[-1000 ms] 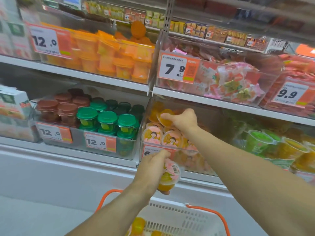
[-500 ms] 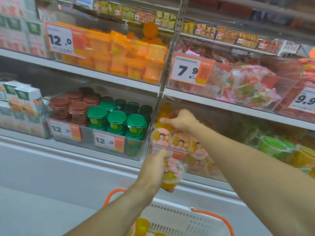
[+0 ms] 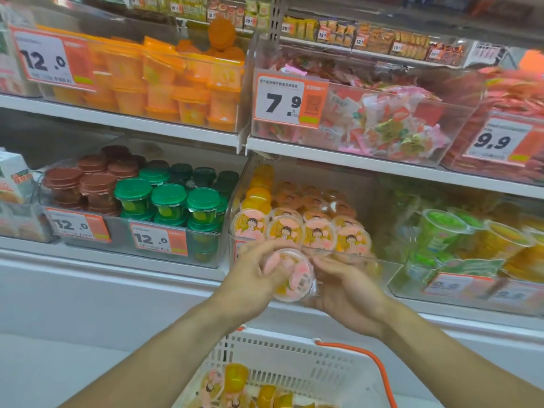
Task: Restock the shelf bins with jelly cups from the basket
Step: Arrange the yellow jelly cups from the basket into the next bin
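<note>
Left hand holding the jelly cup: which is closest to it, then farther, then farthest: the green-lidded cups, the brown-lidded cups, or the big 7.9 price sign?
From the left hand:
1. Green-lidded plastic cups, in the bin just up and to its left.
2. Brown-lidded plastic cups, farther left in the same bin.
3. White-and-orange 7.9 price sign, one shelf up. It is close to the brown ones in the picture, so ranks 2 and 3 are uncertain.
</note>
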